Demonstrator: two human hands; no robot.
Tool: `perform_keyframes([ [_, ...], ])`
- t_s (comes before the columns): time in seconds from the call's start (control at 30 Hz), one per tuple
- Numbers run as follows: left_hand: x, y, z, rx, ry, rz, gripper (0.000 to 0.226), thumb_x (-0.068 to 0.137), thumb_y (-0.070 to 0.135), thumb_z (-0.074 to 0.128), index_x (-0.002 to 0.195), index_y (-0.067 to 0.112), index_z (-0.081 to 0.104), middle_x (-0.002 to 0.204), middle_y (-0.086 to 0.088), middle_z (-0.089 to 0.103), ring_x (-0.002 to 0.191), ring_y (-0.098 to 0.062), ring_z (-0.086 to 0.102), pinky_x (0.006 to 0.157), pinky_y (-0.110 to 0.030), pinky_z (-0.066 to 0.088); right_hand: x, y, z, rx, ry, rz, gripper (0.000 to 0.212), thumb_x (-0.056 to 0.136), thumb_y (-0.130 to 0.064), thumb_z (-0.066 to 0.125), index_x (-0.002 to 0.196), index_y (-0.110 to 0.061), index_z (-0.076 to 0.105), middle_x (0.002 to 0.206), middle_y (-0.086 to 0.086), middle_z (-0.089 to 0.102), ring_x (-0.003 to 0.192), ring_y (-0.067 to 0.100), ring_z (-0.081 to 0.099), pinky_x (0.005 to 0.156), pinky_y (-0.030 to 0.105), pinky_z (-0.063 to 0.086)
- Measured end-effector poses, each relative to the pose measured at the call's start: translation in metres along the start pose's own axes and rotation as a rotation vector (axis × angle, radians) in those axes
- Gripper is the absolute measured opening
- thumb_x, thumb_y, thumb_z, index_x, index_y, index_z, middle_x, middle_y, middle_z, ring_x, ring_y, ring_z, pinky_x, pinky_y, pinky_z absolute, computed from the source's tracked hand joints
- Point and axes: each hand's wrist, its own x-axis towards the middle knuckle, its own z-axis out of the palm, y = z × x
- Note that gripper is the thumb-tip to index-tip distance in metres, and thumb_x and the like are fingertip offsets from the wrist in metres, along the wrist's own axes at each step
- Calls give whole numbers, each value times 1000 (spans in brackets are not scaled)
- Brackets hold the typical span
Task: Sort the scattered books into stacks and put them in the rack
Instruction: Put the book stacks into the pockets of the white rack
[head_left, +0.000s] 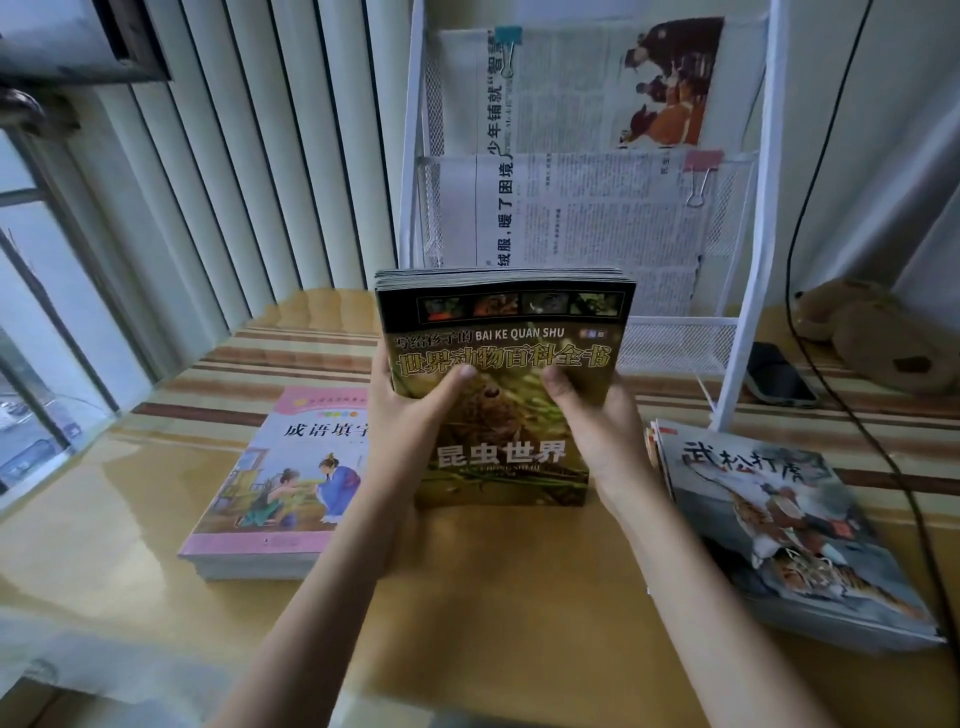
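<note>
A stack of dark green insect encyclopedia books (506, 364) is held tilted up above the table centre. My left hand (402, 415) grips its left edge, thumb on the cover. My right hand (597, 421) grips its right edge the same way. The white wire rack (748, 208) stands just behind the stack, with clipped newspapers (597, 156) in its upper pockets. A pink-covered stack of books (280, 483) lies flat at the left. Another stack with a tiger picture on top (789, 530) lies at the right.
A dark phone (779, 374) lies right of the rack, with a brown plush object (872, 332) behind it. A black cable (841, 405) runs down the right side. Vertical blinds (234, 156) and a window (31, 312) are at the left. The glossy table (493, 597) has striped far edges.
</note>
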Motion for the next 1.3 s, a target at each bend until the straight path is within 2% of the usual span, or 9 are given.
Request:
perform_keyframes([
  [0.13,5,8,10,22,98,56,30,76,19,76,92,31,55,80,18,68,78,2,64,77,-21,50,2,-7,7,67,108,-50,28,78,-29,70,96,-8,64,77,-14,66,68,-15,60,61,0,40],
  [0.37,99,88,38,7,22,416,33,76,27,74,96,22,49,89,8,62,77,5,62,72,-17,51,70,-90,4,105,175,-327,9,84,-27,68,83,-25,59,81,-12,66,77,-5,63,77,15,49],
  [0.53,163,101,63,70,22,472,39,80,19,73,108,1,51,86,12,59,75,10,62,68,-13,49,130,-113,7,80,195,-403,11,86,-23,67,80,-27,58,80,-14,65,74,-11,61,73,8,45],
  [0.67,181,52,52,520,75,344,75,63,68,63,112,12,54,97,3,53,109,-20,49,92,-37,45,151,-72,14,-47,97,-186,18,85,-34,67,74,-25,55,73,-10,61,66,-3,59,57,7,46],
  [0.83,178,18,26,703,170,547,113,64,68,67,144,-1,26,152,-18,22,142,-33,17,116,-32,1,155,-34,22,-284,14,-192,33,87,-42,61,67,-17,50,59,-6,52,50,6,51,44,14,40],
  [0.93,182,27,27,772,164,684,114,73,65,65,146,-9,16,155,-22,18,144,-32,18,118,-31,7,156,-37,24,-507,49,-247,47,87,-56,52,88,-9,52,69,-4,56,57,9,57,48,23,49],
  [1.07,186,26,28,898,109,581,92,91,58,42,150,3,0,159,-13,4,147,-31,1,118,-51,1,151,-42,26,-680,125,-228,63,89,-57,47,115,1,41,94,13,62,79,24,62,58,29,49],
  [1.17,187,18,27,1094,87,488,92,91,63,34,150,6,-9,159,-11,-8,146,-33,-11,115,-52,-7,145,-37,25,-1015,183,-212,78,90,-53,48,140,0,19,130,23,46,116,34,47,78,36,45],
  [1.3,183,18,28,1179,70,433,88,94,61,27,149,4,-11,159,-13,-11,146,-33,-12,116,-50,-7,128,-27,22,-1177,133,-151,83,89,-47,53,147,-8,7,146,21,26,130,37,34,98,49,41],
])
